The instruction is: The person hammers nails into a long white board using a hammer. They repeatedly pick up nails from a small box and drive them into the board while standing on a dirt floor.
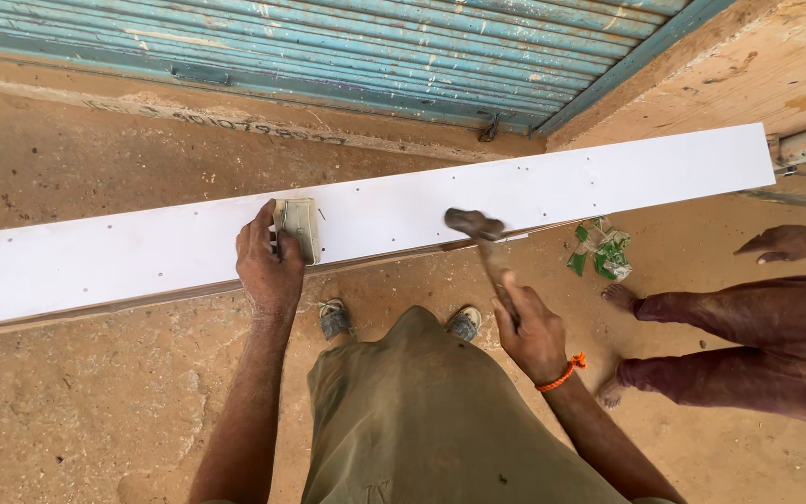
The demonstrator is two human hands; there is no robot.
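From the head camera, the left hand (268, 264) is closing its fingers around a small box (298, 227), pressing it flat on the long white board (142, 257), seemingly to steady it near the front edge. The right hand (534, 334) is gripping the handle of a hammer (479, 233), whose blurred head is hanging just over the board. Another person's hand (785, 243) is hovering at the right, apart from the board, above the sandy ground (67, 401).
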